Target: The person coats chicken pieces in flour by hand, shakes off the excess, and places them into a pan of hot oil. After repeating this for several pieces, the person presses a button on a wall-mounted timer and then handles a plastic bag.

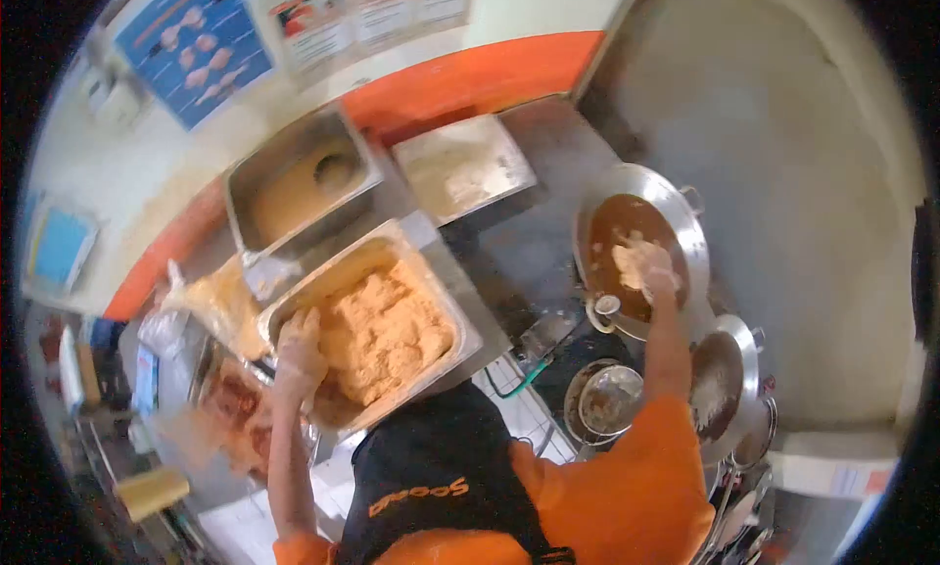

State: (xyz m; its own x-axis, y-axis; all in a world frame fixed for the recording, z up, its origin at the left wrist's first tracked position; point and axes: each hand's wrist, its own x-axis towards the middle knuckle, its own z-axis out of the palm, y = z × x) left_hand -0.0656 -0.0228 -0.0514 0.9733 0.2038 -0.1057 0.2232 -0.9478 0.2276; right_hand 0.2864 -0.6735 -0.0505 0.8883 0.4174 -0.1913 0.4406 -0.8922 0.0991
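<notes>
The right hand pinches a pale coated piece at the brown oil in a wide metal pan. The left hand rests at the left side of a metal tray of orange-tinted coating (whether its fingers grip, I cannot tell).

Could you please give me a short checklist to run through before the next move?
1. Right hand at the wok of brown liquid: ok.
2. Grip on the pale piece at its fingers: cannot tell, blurred.
3. Right fingers out of the liquid: cannot tell from this angle.
4. Left hand at the side of the tray of coated food: ok.
5. Green hose apart from both hands: ok.
6. Liquid's heat: cannot tell.
</notes>
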